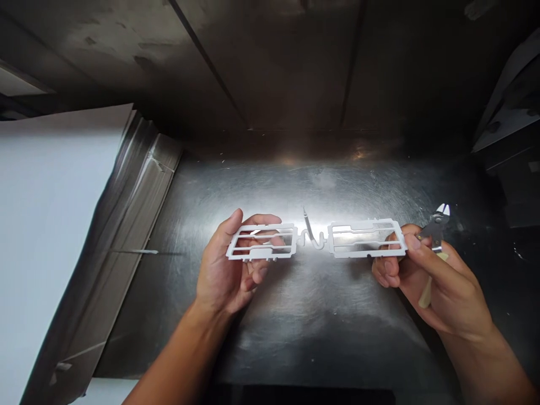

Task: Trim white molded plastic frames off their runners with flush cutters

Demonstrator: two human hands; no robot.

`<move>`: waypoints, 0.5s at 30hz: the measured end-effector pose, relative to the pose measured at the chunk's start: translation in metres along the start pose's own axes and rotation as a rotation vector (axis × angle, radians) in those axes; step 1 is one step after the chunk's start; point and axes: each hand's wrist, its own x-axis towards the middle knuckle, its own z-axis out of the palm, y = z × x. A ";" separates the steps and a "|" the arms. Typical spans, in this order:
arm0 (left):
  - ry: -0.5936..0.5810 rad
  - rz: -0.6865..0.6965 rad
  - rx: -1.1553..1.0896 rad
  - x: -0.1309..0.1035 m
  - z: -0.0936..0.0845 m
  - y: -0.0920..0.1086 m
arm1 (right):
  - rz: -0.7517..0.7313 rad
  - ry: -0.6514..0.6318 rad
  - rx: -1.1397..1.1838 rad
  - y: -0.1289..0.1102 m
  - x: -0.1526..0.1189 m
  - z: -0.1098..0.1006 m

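A white moulded plastic piece spans the space between my hands: a left frame (262, 254) and a right frame (349, 253), each with thin bars across it, linked by a curved sprue (319, 245) with a stem pointing up. My left hand (225, 270) grips the left frame at its outer end, thumb on the top edge and fingers behind. My right hand (442, 287) pinches the outer end of the right frame between thumb and fingers. Tucked in that same hand is a pair of side cutters (433, 229), jaws pointing up and right, pale handles partly hidden by the fingers.
Below the hands lies a scratched metal worktop (320, 315) with small white scraps on it. A tall stack of sheets (54, 185), white on top, stands at the left. Dark metal panels (287, 67) rise behind. A pale-edged object (506, 84) is at the upper right.
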 end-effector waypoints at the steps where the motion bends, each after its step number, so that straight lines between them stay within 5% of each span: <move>1: -0.006 0.005 -0.001 0.000 0.000 0.000 | -0.007 0.003 -0.016 0.001 0.000 0.000; 8: -0.032 0.075 0.014 -0.001 -0.003 -0.001 | -0.143 0.075 -0.244 0.005 0.001 -0.001; 15: 0.014 0.094 -0.034 0.000 0.004 -0.007 | -0.119 0.168 -0.232 0.004 -0.004 -0.003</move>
